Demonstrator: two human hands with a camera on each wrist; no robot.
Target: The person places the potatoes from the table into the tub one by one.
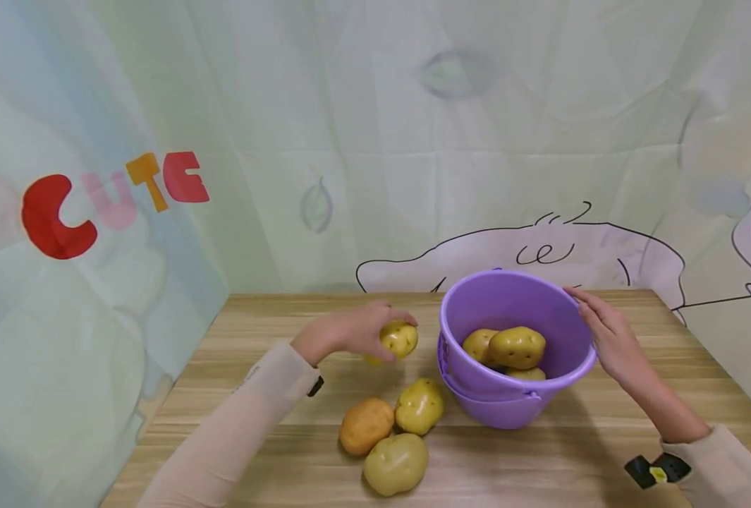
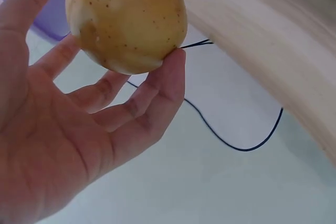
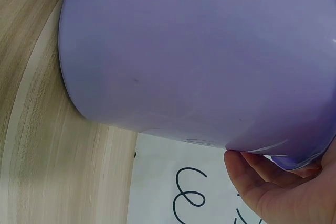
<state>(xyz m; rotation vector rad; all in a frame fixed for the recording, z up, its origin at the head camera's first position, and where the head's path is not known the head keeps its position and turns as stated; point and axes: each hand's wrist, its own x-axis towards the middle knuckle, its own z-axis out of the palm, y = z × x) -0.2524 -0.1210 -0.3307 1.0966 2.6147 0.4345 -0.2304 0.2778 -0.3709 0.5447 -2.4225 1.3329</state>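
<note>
My left hand (image 1: 370, 330) holds a yellow potato (image 1: 399, 339) above the table, left of a purple bucket (image 1: 505, 413). In the left wrist view, the fingertips and thumb grip around this speckled potato (image 2: 128, 22). Several potatoes lie inside the bucket, one of them a large yellow potato (image 1: 517, 348) on top. My right hand (image 1: 615, 339) rests against the bucket's right rim. From the right wrist view, its extended fingers (image 3: 244, 182) touch the outer wall just below the lip; its thumb is hard to make out.
Three potatoes are grouped on the wooden table (image 1: 273, 451) in front of the bucket: an orange-brown potato (image 1: 367, 426), a yellow potato (image 1: 419, 406) and a pale potato (image 1: 397, 464). Behind the table hangs a printed curtain (image 1: 375, 176).
</note>
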